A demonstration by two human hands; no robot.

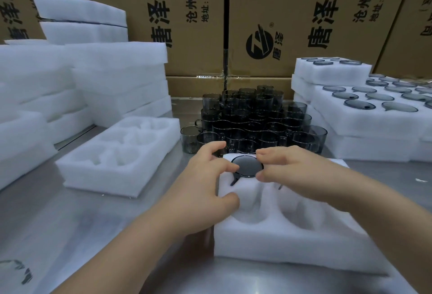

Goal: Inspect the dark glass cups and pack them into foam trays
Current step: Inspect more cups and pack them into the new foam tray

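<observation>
Palms down, left hand [208, 176] and right hand [289, 172] pinch cup [247, 166] rim from opposite sides, cup seated in foam tray [280, 244].

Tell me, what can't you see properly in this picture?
All in the head view:
- dark glass cup: only its round top shows; the foam tray hides its body.
- tray pocket under the right hand: hidden by it.
- cup pile: back cups hidden by front ones, uncountable.
- glassy thing bottom left: blurred, cut off by the edge.
</observation>
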